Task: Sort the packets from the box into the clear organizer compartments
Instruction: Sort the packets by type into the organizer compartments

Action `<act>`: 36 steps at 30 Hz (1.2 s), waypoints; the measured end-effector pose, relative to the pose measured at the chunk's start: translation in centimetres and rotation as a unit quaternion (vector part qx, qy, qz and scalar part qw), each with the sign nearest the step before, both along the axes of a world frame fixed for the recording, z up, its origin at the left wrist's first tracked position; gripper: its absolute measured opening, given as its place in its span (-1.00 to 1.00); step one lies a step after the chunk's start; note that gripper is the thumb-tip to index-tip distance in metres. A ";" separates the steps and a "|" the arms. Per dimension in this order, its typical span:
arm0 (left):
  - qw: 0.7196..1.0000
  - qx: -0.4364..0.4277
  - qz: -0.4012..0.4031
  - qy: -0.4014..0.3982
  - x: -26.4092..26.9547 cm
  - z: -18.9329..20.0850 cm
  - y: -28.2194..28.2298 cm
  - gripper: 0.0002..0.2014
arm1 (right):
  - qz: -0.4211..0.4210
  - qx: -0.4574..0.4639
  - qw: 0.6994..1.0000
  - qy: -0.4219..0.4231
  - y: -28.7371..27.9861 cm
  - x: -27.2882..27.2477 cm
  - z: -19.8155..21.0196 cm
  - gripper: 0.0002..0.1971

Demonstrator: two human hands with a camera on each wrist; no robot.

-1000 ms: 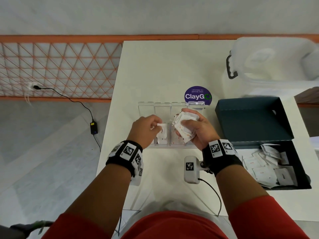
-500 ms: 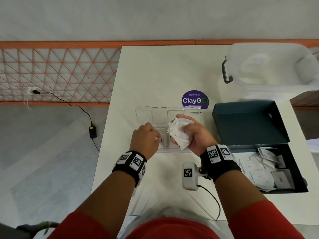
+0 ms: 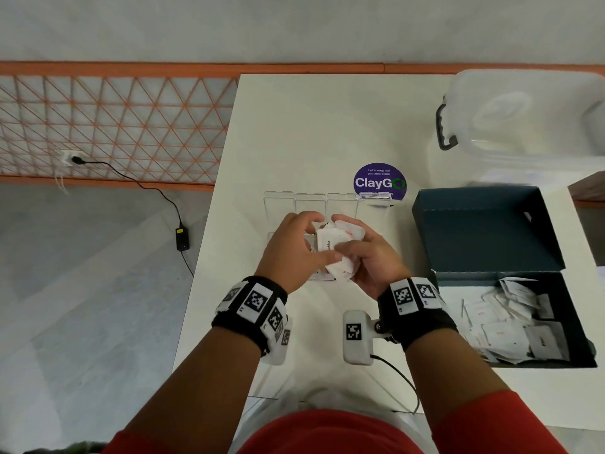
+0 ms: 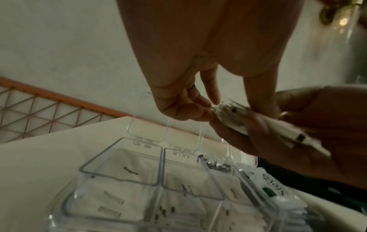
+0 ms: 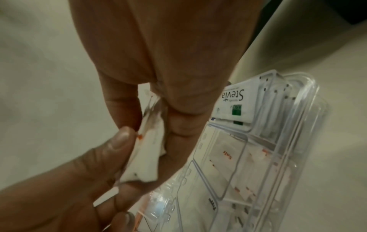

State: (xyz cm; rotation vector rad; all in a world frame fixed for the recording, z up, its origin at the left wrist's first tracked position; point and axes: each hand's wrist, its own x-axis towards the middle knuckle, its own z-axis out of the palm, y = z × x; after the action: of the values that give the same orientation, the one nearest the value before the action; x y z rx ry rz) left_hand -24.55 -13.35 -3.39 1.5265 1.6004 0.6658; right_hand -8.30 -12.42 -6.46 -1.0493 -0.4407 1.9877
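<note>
My right hand grips a bunch of white packets just above the clear organizer, whose lids stand open. My left hand meets it from the left and pinches the edge of a packet in that bunch. In the right wrist view the left thumb presses on the bunch of packets. Below, the organizer holds Sugar packets in its left compartment and Stevia packets at the right end. The dark box to the right holds several loose packets.
A purple round ClayGo sticker lies behind the organizer. A translucent lidded tub stands at the table's back right. The table's left edge drops to the floor, where a cable and adapter lie.
My left hand carried a packet down to an organizer compartment, then came back up to the bunch in my right hand. The right hand kept its grip.
</note>
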 end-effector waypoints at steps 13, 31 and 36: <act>0.996 -0.070 -0.028 -0.044 -1.8 0.6 0.5 -0.81 | -0.019 0.035 0.998 -0.044 0.6 0.2 -0.1 -0.56; 0.982 -0.055 0.122 -0.134 -2.2 -1.0 0.9 -0.82 | 0.014 0.050 0.995 -0.091 0.5 -1.1 -0.2 -0.45; 0.990 -0.035 0.101 -0.090 -2.9 -2.0 1.4 -0.83 | -0.016 0.037 0.991 -0.128 0.4 -0.2 -0.5 -0.46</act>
State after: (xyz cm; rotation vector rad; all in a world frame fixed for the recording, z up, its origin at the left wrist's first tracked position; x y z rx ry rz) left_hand -27.42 -11.94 -5.40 1.2286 1.6338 0.8257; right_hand -8.54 -12.03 -6.95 -1.2616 -0.6261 1.8009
